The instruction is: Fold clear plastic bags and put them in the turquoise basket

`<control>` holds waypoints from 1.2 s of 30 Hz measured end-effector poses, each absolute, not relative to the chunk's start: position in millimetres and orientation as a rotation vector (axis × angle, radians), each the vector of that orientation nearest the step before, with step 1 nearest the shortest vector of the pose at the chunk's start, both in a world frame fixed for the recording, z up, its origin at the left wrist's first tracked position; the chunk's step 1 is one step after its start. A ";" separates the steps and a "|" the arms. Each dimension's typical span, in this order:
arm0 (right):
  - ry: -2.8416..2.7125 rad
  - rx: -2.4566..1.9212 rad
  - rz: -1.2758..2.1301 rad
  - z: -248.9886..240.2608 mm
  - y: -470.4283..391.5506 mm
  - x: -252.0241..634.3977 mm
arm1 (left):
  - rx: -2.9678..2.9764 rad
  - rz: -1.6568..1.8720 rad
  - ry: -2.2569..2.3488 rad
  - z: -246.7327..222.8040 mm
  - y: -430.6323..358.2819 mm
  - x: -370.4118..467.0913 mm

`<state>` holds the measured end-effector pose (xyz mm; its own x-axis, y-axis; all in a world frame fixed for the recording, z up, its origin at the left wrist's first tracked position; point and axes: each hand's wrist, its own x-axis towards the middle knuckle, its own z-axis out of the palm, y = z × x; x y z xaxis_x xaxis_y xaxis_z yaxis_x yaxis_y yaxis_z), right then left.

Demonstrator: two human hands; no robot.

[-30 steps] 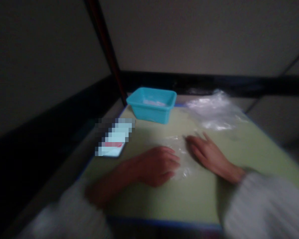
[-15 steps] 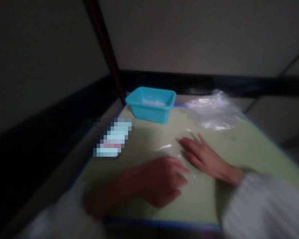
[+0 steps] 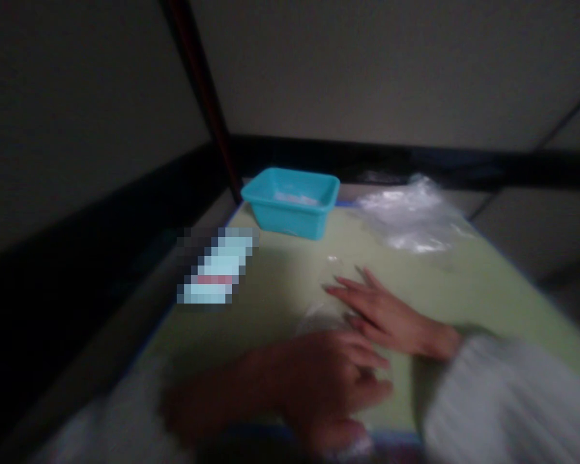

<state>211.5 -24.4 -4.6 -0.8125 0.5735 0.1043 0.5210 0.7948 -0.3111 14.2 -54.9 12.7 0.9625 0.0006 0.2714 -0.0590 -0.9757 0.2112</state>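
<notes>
A thin clear plastic bag (image 3: 318, 314) lies on the yellow-green tabletop, partly hidden by my hands. My right hand (image 3: 384, 314) rests on it, fingers spread and pointing left. Closer to the near table edge is my left hand (image 3: 328, 377), blurred, its fingers stretched out and the thumb apart from them. A whitish, shiny bit of what looks like plastic (image 3: 360, 446) shows beside the left thumb. I see nothing gripped in either hand.
A turquoise plastic basket (image 3: 290, 220) with pale contents stands at the far left of the table. At the far right lies a crumpled heap of clear plastic bags (image 3: 415, 216). A pixelated flat object with a lit face (image 3: 220, 267) lies by the left edge.
My left hand has moved toward the near table edge and slightly right, its fingers more spread. My right hand has slid a little left and down.
</notes>
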 end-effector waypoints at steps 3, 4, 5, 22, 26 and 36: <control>-2.838 -0.779 0.395 -3.8 -27.7 205.9 | 2.888 0.419 -0.074 7.4 -61.0 17.0; -2.853 -0.765 0.387 -3.1 -28.6 204.5 | 2.876 0.427 -0.096 6.1 -61.9 17.7; -2.865 -0.754 0.379 -1.8 -29.1 204.0 | 2.863 0.433 -0.118 5.6 -62.0 17.8; -2.713 -0.879 0.524 25.4 2.3 291.3 | 2.801 0.496 0.920 -9.6 25.4 -30.1; -2.760 -1.008 0.591 26.9 -1.3 290.4 | 2.770 0.464 0.947 -7.3 24.0 -27.3; -2.778 -1.084 0.367 22.6 -2.4 276.6 | 2.824 0.512 1.013 -11.2 30.5 -30.5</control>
<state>276.6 -2.4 22.6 -0.7316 0.6807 0.0386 0.6473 0.7113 -0.2740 -30.5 30.5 -11.2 0.7226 0.6324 0.2790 0.5996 -0.7744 0.2021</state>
